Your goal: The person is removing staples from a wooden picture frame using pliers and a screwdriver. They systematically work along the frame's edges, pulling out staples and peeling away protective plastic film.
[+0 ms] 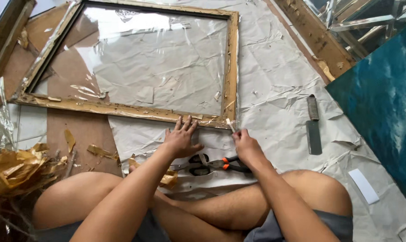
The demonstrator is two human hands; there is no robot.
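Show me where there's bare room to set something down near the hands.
Bare crumpled paper lies between the gilt frame and the knife. It is crowded under the left hand and right hand, where scissors and pliers lie.

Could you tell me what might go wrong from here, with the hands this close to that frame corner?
The left hand presses flat on the worn gilt frame, whose flaking edge could splinter or shed more scraps. The right hand pinches a small pale strip at the frame's corner; pulling hard might tear it or lift gilding. Scissors and pliers lie just under both wrists, and could nick a wrist or knee.
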